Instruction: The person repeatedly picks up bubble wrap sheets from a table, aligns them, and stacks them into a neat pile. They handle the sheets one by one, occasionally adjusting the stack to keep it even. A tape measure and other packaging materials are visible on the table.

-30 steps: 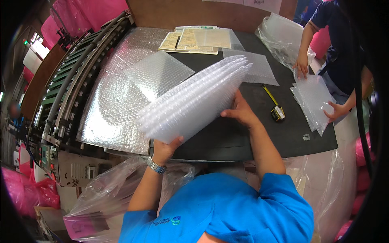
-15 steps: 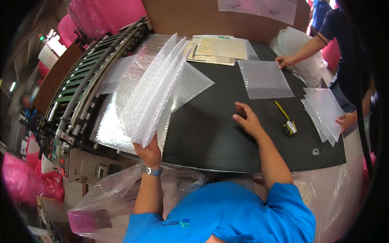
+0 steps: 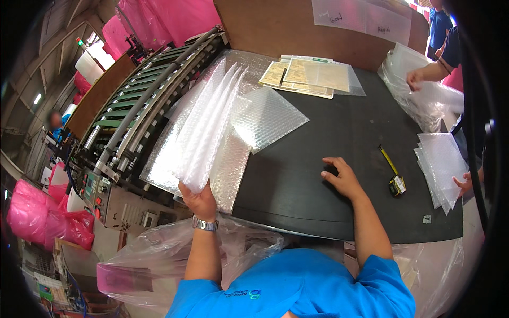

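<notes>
My left hand, with a metal watch at the wrist, grips the near end of several bubble wrap sheets. They are held together on edge, and their far ends fan apart over the left of the table. Beneath them lies a stack of silvery bubble sheets. A single bubble wrap sheet rests flat beside the bundle, turned at an angle. Over the dark tabletop my right hand hovers with its fingers apart and nothing in it. A yellow tape measure, partly drawn out, lies to its right.
Rollers of a machine border the table's left side. Papers and a pen lie at the back, before a brown board. A co-worker's hand is near bagged sheets; the other touches a small pile of bubble sheets.
The bubble sheet at the centre right has gone from the table onto the co-worker's small pile or out of sight. The view has shifted; my left hand still grips the bundle.
</notes>
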{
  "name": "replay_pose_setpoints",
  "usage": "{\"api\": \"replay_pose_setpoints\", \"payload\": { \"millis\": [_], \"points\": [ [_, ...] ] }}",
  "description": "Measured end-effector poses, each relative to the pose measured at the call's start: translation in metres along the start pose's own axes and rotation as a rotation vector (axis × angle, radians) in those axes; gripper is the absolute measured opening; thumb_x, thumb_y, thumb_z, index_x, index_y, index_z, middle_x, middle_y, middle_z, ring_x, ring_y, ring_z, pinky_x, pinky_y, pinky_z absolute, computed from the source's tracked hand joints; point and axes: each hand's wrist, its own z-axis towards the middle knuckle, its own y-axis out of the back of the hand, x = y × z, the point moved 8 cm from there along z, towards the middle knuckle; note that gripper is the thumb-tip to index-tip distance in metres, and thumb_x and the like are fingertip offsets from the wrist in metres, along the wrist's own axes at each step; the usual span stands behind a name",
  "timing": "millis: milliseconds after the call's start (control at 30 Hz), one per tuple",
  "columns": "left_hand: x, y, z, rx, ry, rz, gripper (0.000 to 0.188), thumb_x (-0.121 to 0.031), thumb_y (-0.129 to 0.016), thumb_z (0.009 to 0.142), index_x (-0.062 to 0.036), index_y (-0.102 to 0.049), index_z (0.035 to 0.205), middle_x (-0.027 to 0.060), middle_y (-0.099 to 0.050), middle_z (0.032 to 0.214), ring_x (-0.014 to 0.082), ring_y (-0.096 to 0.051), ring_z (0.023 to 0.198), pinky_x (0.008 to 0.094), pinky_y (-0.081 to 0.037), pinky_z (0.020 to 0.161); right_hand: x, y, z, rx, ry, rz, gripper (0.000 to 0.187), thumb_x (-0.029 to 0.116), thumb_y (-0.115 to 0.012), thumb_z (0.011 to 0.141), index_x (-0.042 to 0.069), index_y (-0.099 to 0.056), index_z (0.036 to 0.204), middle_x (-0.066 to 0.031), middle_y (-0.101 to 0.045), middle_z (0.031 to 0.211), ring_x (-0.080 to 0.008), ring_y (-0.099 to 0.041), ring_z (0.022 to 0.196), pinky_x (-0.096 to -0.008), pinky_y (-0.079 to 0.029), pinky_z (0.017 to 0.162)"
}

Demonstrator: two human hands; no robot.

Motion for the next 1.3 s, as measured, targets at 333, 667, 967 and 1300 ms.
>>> {"api": "replay_pose_setpoints", "payload": {
  "millis": [333, 667, 967, 1300],
  "points": [
    [-0.005, 0.000, 0.001, -0.014, 0.016, -0.081, 0.045, -0.002, -0.063, 0.075, 0.0041, -0.040, 0.113, 0.0149, -0.053, 0.107, 0.0195, -0.052, 0.095, 0.0302, -0.041, 0.082, 0.005, 0.002, -0.001, -0.004, 0.036, -0.047, 0.040, 0.022, -0.062, 0.073, 0.005, -0.053, 0.109, -0.0129, -0.052, 0.105, -0.0269, -0.051, 0.100, -0.0340, -0.040, 0.087],
    [-0.012, -0.003, -0.003, 0.069, 0.144, -0.180, 0.048, -0.009, -0.065, 0.077, 0.0025, -0.038, 0.114, 0.0117, -0.049, 0.109, 0.0172, -0.048, 0.097, 0.0287, -0.038, 0.085, 0.005, 0.001, -0.001, -0.016, 0.047, -0.064, 0.039, 0.022, -0.062, 0.073, 0.004, -0.054, 0.107, -0.0132, -0.053, 0.103, -0.0270, -0.052, 0.098, -0.0334, -0.041, 0.085],
    [-0.021, -0.005, -0.009, 0.065, 0.197, -0.183, 0.042, -0.010, -0.064, 0.077, 0.0039, -0.044, 0.111, 0.0110, -0.052, 0.106, 0.0174, -0.050, 0.095, 0.0296, -0.038, 0.085, 0.001, -0.001, 0.000, -0.011, 0.031, -0.034, 0.037, 0.021, -0.061, 0.074, 0.004, -0.054, 0.106, -0.0124, -0.053, 0.101, -0.0250, -0.051, 0.098, -0.0325, -0.040, 0.085],
    [-0.016, -0.038, -0.040, 0.482, 0.531, -0.611, 0.061, -0.005, -0.069, 0.070, -0.0011, -0.035, 0.120, 0.0097, -0.049, 0.112, 0.0194, -0.048, 0.100, 0.0337, -0.039, 0.087, 0.048, 0.003, 0.010, 0.097, 0.130, 0.925, 0.063, 0.035, -0.066, 0.074, 0.005, -0.040, 0.123, -0.0106, -0.044, 0.123, -0.0205, -0.042, 0.113, -0.0317, -0.031, 0.095]
  ]
}}
